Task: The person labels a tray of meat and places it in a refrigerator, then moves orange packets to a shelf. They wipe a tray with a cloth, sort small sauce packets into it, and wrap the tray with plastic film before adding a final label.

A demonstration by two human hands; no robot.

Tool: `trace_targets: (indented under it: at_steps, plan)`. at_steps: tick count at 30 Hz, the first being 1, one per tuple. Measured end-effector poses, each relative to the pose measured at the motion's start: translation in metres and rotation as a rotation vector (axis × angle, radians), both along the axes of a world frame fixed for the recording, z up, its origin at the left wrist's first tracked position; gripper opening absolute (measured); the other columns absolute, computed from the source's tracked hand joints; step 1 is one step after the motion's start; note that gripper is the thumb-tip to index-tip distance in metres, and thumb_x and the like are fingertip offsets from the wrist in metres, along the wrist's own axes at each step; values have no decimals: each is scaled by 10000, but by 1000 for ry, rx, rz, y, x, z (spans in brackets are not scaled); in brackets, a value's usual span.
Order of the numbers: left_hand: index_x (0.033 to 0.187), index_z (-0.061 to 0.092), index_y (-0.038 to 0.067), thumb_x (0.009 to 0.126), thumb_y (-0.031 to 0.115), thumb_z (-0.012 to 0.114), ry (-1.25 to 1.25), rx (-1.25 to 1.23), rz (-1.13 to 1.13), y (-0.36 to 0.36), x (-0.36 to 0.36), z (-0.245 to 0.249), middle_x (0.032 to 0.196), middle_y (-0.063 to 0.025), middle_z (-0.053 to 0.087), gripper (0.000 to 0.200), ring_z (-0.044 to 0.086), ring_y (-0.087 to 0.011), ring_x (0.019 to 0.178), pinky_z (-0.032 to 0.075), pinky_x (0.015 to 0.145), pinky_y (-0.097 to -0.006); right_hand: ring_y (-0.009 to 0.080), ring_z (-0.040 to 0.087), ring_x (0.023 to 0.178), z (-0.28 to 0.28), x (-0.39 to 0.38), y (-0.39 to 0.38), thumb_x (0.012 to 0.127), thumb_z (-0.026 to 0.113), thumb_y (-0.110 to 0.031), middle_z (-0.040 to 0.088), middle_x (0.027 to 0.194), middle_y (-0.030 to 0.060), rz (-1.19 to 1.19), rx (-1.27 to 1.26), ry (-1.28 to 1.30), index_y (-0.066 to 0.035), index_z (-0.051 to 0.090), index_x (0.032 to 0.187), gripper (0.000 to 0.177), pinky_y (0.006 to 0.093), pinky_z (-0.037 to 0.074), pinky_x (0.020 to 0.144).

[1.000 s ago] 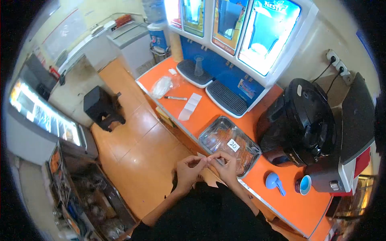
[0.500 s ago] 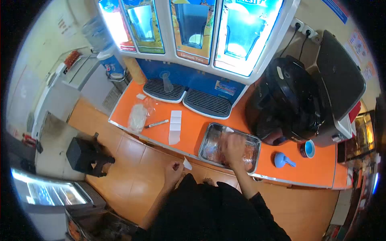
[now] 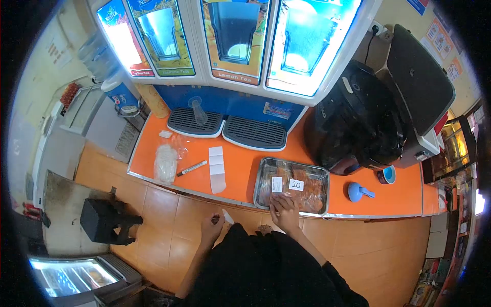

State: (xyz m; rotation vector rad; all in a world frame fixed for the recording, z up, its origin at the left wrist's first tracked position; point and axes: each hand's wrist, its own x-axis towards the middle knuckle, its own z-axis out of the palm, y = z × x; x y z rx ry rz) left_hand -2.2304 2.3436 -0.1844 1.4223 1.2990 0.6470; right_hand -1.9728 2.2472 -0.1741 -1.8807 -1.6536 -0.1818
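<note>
The right hand [image 3: 284,210] is at the near side of a shiny metal tray [image 3: 257,185]. Its fingertips touch the tray by the near rim, just below a small blank white label [image 3: 276,184]. The fingers are close together, and I cannot tell if they pinch anything. The tray sits on the front edge of the long orange counter [image 3: 240,171], right in front of the person. It has orange food inside, and a clear cover seems to lie over it. A second white label with "20" on it [image 3: 296,185] sits just beside the blank one.

The left hand [image 3: 211,225] is lower, off the counter and over the floor. Its fingers are closed around a little white scrap of paper [image 3: 227,217].

To the left of the tray lies a white strip of paper labels [image 3: 217,169]. Beside it are a black marker pen [image 3: 192,168] and a crumpled clear plastic bag [image 3: 164,162]. A big round black cooker [image 3: 355,128] stands behind the tray on the right. A blue scoop [image 3: 359,192] and a small blue cup [image 3: 388,175] are near it. A tall drink machine with bright panels [image 3: 235,41] stands at the back.
</note>
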Motion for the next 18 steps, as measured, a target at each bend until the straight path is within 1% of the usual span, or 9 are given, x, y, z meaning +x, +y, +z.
trace_targets:
  at_steps: [1,4,6,7,9,12,15,17,18]
  plan:
    - [856,628,-25,812,151,629,19,-7,13,0,0,-2,742,-73,638,181,606,-123,699,477,655,-269,247,579,939,4,3,0,742,636,-135,648,957,93,-4,-3,1,-42,663,898,183,384,392,870]
    - [871,627,-12,807,136,633,-64,-8,-44,1,5,-5,768,-71,636,161,602,-121,720,476,663,-270,247,518,1114,13,23,16,800,592,-216,613,1115,86,-113,-284,39,-76,618,1110,341,416,358,949]
    - [866,620,-8,810,124,628,-76,-22,-56,2,14,-3,764,-61,626,143,592,-115,712,470,654,-265,234,351,1297,9,36,32,864,506,-315,485,1314,71,-99,-250,-217,-100,473,1301,489,467,255,1044]
    - [861,614,-4,813,111,623,-88,-36,-62,3,19,-1,760,-51,616,125,583,-110,703,465,645,-260,234,351,1297,6,38,32,864,506,-315,485,1314,71,-100,-250,-216,-100,473,1301,489,467,255,1044]
    - [868,598,1,825,101,609,-131,29,-85,6,29,-1,753,-38,601,109,572,-104,694,459,636,-253,218,174,1383,4,43,33,896,432,-389,313,1448,37,-119,-355,-225,-123,325,1400,580,520,144,1082]
    - [884,566,11,852,84,579,-205,148,-122,19,46,-2,739,-20,574,80,554,-92,685,448,624,-241,221,194,1374,4,29,17,878,485,-362,229,1484,77,-102,-346,-129,-66,439,1323,536,555,114,1081]
    - [897,544,20,873,78,553,-322,256,-138,48,79,-7,732,-19,567,63,552,-89,657,450,593,-237,259,192,1375,-8,12,-7,872,501,-390,266,1464,99,-108,-383,-93,-120,428,1342,547,561,142,1052]
    - [900,538,23,880,77,544,-398,307,-133,63,93,-37,733,-23,570,58,556,-92,629,457,564,-238,271,198,1372,-5,10,-14,866,514,-387,272,1458,118,-82,-355,-60,-116,442,1332,544,559,143,1050]
    - [909,538,15,882,85,540,-400,168,-105,73,98,-62,726,-38,572,75,557,-107,582,460,525,-244,282,203,1368,-3,10,-16,860,527,-384,278,1452,137,-58,-328,-30,-112,456,1321,540,557,144,1047]
